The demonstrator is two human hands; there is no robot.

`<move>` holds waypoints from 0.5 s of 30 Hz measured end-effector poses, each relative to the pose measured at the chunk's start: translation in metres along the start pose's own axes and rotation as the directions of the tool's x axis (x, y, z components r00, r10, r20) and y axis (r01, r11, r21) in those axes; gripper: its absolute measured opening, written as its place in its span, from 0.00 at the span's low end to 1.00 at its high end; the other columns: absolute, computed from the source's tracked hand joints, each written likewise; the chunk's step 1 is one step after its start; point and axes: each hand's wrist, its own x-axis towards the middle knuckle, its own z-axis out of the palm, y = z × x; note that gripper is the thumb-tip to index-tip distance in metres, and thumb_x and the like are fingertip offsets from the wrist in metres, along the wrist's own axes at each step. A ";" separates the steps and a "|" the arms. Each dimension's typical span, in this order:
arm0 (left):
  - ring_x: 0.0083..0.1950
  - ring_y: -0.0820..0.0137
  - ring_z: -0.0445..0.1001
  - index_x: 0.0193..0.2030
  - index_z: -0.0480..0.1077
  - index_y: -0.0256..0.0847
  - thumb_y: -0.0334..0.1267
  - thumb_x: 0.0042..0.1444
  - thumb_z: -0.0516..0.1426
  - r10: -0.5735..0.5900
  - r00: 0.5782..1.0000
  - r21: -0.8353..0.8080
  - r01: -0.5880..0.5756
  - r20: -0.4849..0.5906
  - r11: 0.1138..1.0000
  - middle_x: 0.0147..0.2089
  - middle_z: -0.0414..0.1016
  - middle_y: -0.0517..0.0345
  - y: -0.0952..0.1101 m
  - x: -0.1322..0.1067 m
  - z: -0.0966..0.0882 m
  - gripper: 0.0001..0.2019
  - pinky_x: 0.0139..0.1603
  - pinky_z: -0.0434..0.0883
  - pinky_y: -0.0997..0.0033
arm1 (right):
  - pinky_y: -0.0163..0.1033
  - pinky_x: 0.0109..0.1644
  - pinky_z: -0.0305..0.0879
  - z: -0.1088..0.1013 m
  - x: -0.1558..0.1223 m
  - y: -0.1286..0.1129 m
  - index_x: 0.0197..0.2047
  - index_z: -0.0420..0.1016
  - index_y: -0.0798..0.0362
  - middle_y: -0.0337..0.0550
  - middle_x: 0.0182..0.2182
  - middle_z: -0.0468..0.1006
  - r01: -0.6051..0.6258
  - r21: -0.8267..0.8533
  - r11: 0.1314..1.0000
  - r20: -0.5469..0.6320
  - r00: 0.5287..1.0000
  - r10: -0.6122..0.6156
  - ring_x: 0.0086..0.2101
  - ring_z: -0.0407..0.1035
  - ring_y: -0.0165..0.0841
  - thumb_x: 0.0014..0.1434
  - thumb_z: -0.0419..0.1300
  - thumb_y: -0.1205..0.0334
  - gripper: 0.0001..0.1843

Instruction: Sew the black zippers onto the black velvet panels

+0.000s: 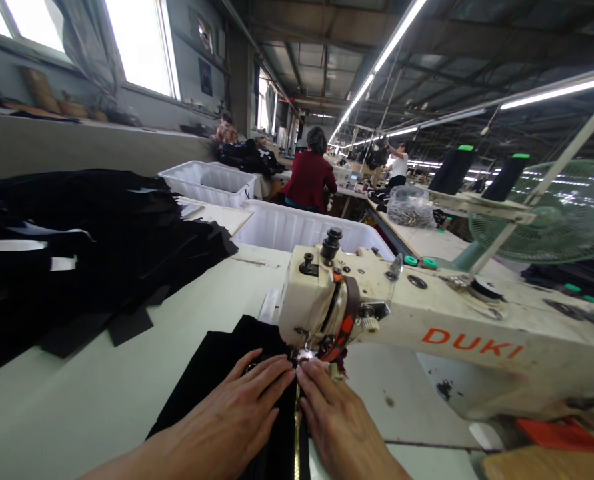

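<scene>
Black fabric (pixel 201 370) lies on the pale table under the head of a sewing machine (pixel 401 313). A zipper (pixel 297 433) with gold-coloured teeth runs along the fabric, straight toward the lit needle area. My left hand (pixel 231 410) rests flat on the fabric left of the zipper, fingers stretched toward the needle. On the zipper's other side, my right hand (pixel 339 417) lies with fingers extended, fingertips close to the presser foot. Both hands press from above and grip nothing visible. The needle and foot are partly hidden by the fingertips and the machine head.
A large pile of black cloth pieces (pixel 101 247) covers the table's left side. Behind the machine stand white plastic bins (pixel 297 227). Black thread cones (pixel 451 170) and a green fan (pixel 551 213) are at the right. A person in dark red (pixel 311 177) sits ahead.
</scene>
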 end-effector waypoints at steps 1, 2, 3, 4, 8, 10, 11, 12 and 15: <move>0.68 0.63 0.64 0.67 0.62 0.45 0.29 0.64 0.52 -0.007 1.000 0.004 0.007 0.011 1.000 0.67 0.66 0.54 -0.001 0.000 0.002 0.25 0.71 0.56 0.53 | 0.50 0.57 0.72 0.000 0.000 0.000 0.61 0.70 0.62 0.54 0.58 0.73 -0.002 -0.001 1.000 0.003 1.000 0.002 0.56 0.70 0.47 0.63 0.49 0.73 0.24; 0.68 0.63 0.63 0.68 0.61 0.45 0.29 0.64 0.52 -0.013 1.000 0.004 0.013 0.018 1.000 0.67 0.65 0.54 -0.002 0.001 0.004 0.26 0.71 0.56 0.53 | 0.50 0.57 0.72 0.000 -0.001 0.000 0.61 0.70 0.62 0.54 0.58 0.73 -0.006 -0.002 1.000 0.010 1.000 0.006 0.56 0.70 0.47 0.63 0.48 0.73 0.25; 0.68 0.63 0.63 0.69 0.60 0.44 0.28 0.64 0.52 -0.017 1.000 0.002 0.017 0.022 1.000 0.67 0.65 0.53 -0.004 0.001 0.006 0.26 0.71 0.56 0.53 | 0.50 0.58 0.71 0.001 -0.001 0.000 0.62 0.69 0.61 0.53 0.59 0.72 -0.012 -0.001 1.000 0.021 1.000 0.012 0.56 0.69 0.46 0.63 0.48 0.74 0.25; 0.68 0.63 0.63 0.69 0.60 0.44 0.28 0.64 0.52 -0.020 1.000 -0.001 0.020 0.024 1.000 0.67 0.65 0.53 -0.005 0.003 0.008 0.26 0.71 0.56 0.53 | 0.50 0.59 0.70 0.001 -0.001 0.000 0.63 0.68 0.61 0.53 0.60 0.72 -0.018 0.004 1.000 0.034 0.999 0.018 0.57 0.68 0.46 0.63 0.49 0.73 0.25; 0.69 0.64 0.61 0.68 0.60 0.43 0.31 0.67 0.52 -0.026 0.997 -0.028 0.028 0.072 0.999 0.68 0.65 0.52 -0.012 0.007 0.009 0.23 0.71 0.54 0.52 | 0.49 0.65 0.64 -0.002 0.002 0.002 0.65 0.65 0.58 0.52 0.62 0.69 -0.043 0.042 0.998 0.088 0.995 0.039 0.61 0.63 0.42 0.63 0.50 0.74 0.27; 0.71 0.63 0.58 0.69 0.60 0.41 0.35 0.70 0.50 -0.055 0.991 -0.049 0.061 0.126 0.997 0.69 0.63 0.51 -0.008 0.005 0.003 0.22 0.71 0.52 0.49 | 0.51 0.66 0.61 -0.008 0.003 0.000 0.65 0.65 0.58 0.52 0.62 0.68 -0.062 0.057 0.996 0.117 0.992 0.055 0.62 0.62 0.42 0.63 0.50 0.74 0.27; 0.72 0.61 0.55 0.70 0.58 0.41 0.38 0.71 0.48 -0.069 0.987 -0.056 0.077 0.146 0.995 0.70 0.61 0.50 -0.002 0.002 -0.002 0.22 0.71 0.51 0.46 | 0.53 0.66 0.60 -0.013 0.001 -0.002 0.65 0.65 0.58 0.53 0.62 0.69 -0.074 0.070 0.995 0.136 0.989 0.064 0.62 0.62 0.42 0.63 0.50 0.74 0.27; 0.73 0.60 0.52 0.71 0.55 0.40 0.40 0.72 0.47 -0.069 0.984 -0.063 0.080 0.166 0.995 0.71 0.59 0.50 0.007 -0.004 -0.007 0.23 0.71 0.50 0.44 | 0.54 0.67 0.59 -0.019 -0.002 -0.006 0.65 0.65 0.58 0.53 0.62 0.68 -0.090 0.087 0.992 0.151 0.986 0.077 0.62 0.61 0.43 0.63 0.50 0.74 0.27; 0.74 0.55 0.47 0.75 0.40 0.37 0.52 0.68 0.52 -0.015 0.985 -0.067 0.027 0.173 0.997 0.74 0.49 0.45 0.046 -0.030 -0.018 0.37 0.70 0.48 0.39 | 0.53 0.67 0.57 -0.039 -0.027 -0.027 0.67 0.60 0.57 0.54 0.65 0.62 -0.168 0.163 0.972 0.163 0.976 0.141 0.64 0.56 0.41 0.58 0.50 0.76 0.33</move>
